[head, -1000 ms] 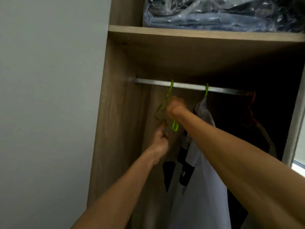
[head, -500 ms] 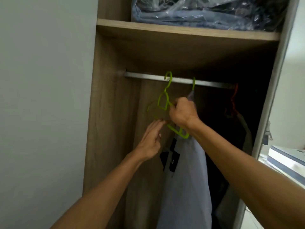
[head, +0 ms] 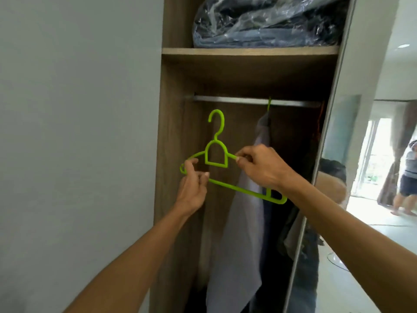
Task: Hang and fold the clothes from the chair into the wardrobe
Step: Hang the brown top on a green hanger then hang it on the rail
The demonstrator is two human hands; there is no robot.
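Observation:
An empty bright green plastic hanger (head: 216, 154) is off the rail, held in front of the open wardrobe. My left hand (head: 191, 186) pinches its lower bar near the left end. My right hand (head: 261, 168) grips its right shoulder. The metal rail (head: 237, 100) runs above, inside the wardrobe (head: 178, 109). A pale grey shirt (head: 239, 233) hangs from the rail on another green hanger, just behind my right hand. Dark garments hang further right in shadow.
The shelf (head: 248, 51) above the rail carries clothes wrapped in clear plastic (head: 266, 21). A grey wall (head: 79, 132) lies to the left. A mirrored sliding door (head: 338, 177) stands at the right. Another person (head: 406, 181) stands in the far room.
The green hanger has come off the rail and been drawn down and outward. Both hands now hold it. My view has pulled back and turned right.

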